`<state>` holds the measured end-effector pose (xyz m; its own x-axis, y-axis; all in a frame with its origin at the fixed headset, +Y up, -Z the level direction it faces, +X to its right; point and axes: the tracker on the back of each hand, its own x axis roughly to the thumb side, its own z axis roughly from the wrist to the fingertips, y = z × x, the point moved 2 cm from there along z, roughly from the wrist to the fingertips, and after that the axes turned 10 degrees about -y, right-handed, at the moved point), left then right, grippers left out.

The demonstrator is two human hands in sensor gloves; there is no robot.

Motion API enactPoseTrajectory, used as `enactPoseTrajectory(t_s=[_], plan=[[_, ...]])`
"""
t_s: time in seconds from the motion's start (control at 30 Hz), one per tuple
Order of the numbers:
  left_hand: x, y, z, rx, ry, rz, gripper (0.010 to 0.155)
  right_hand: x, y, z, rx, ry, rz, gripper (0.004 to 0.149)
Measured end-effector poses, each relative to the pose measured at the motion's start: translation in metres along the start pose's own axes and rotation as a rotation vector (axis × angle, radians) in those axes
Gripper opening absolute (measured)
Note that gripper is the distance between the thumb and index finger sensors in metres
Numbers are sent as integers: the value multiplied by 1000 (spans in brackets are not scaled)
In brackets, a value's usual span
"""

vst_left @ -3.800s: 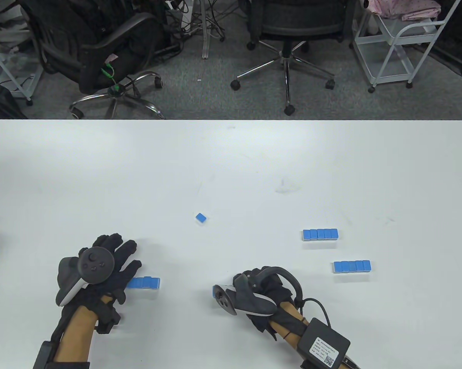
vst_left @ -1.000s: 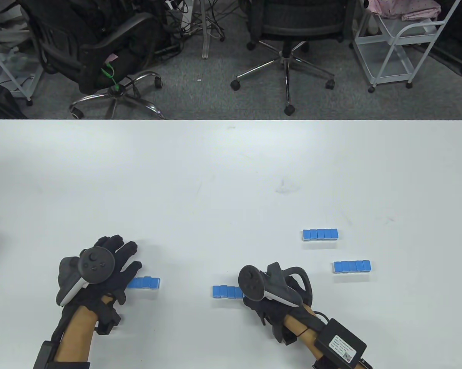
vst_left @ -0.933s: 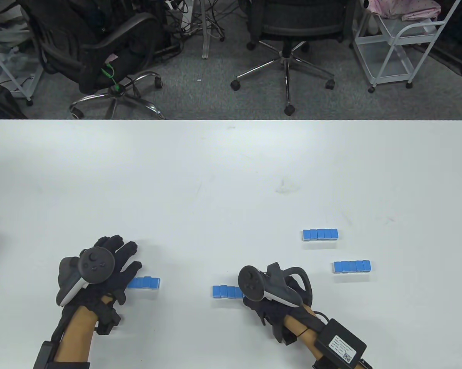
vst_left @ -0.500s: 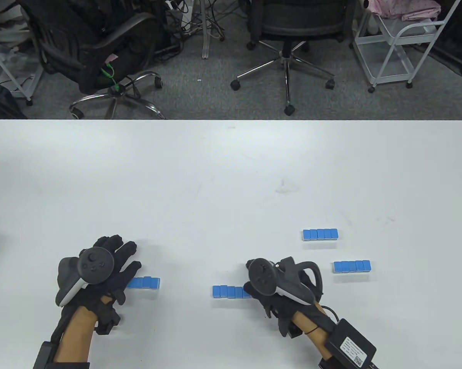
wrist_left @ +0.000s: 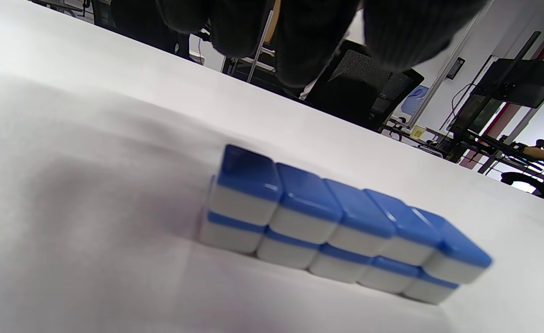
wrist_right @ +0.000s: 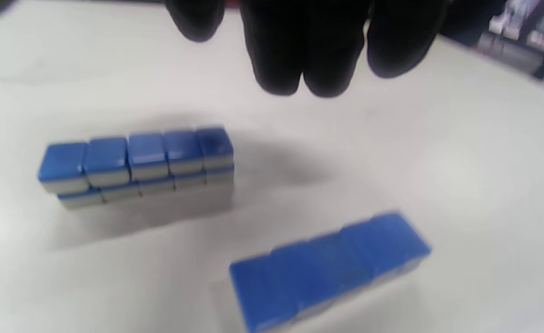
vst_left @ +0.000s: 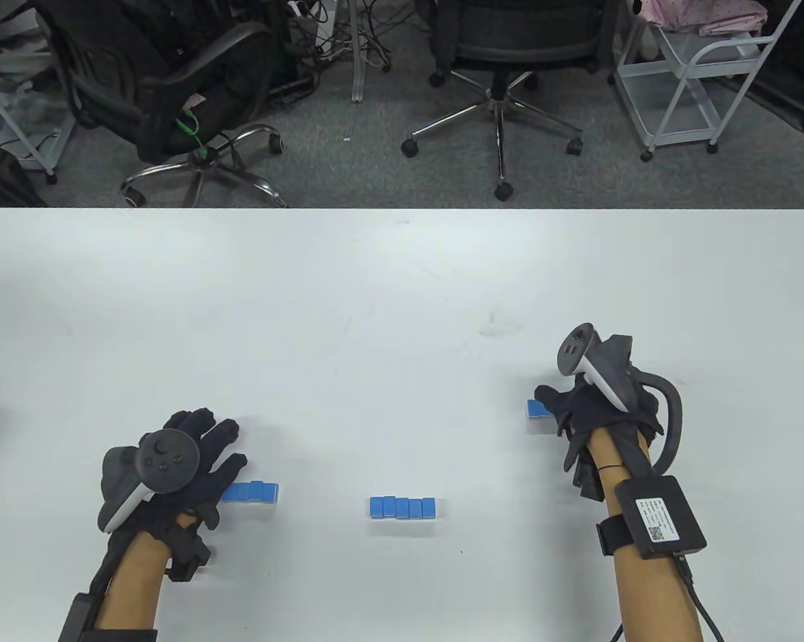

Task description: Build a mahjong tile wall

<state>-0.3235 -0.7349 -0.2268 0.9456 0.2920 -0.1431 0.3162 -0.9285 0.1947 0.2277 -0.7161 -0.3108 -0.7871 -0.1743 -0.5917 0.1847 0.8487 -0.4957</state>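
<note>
Four short double-decked blocks of blue-backed mahjong tiles lie along the near half of the white table (vst_left: 402,281), and you are partway through gathering them into one wall.

Your left hand (vst_left: 194,455) lies flat, fingers spread and relaxed, over the left end of the left block (vst_left: 255,492) near the table's near-left corner; it grips nothing. The left wrist view shows that block as five tiles long and two high, square and tidy, with the fingertips (wrist_left: 406,32) hanging above it.

The middle block (vst_left: 403,507) stands alone near the near edge, at the centre, apart from both hands.

Your right hand (vst_left: 592,411) hovers over the two right-hand blocks. From above it hides most of the far right block (vst_left: 537,408) and all of the near one. The right wrist view, though blurred, shows the far right block (wrist_right: 135,164) and the near right block (wrist_right: 332,268) both free on the table, with your fingers (wrist_right: 299,51) curled loosely above them, holding nothing.

The step in hand looks like reaching for one of the right blocks. Next, you should set fingers at both ends of the chosen block, squeeze inward evenly, and slide it toward the middle block. Press too lightly or unevenly and the upper row may shear off the lower.
</note>
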Motion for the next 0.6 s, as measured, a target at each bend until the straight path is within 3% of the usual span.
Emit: enactPoseTrajectory(t_s=[0.07, 0.2, 0.6], plan=[[0, 0, 0, -1, -4, 0, 64, 1, -12, 15, 79, -22, 32, 94], [-1, -1, 1, -3, -9, -5, 63, 6, -24, 29, 125, -34, 20, 91], [0, -1, 3, -5, -7, -3, 64, 32, -29, 18, 52, -13, -87, 94]])
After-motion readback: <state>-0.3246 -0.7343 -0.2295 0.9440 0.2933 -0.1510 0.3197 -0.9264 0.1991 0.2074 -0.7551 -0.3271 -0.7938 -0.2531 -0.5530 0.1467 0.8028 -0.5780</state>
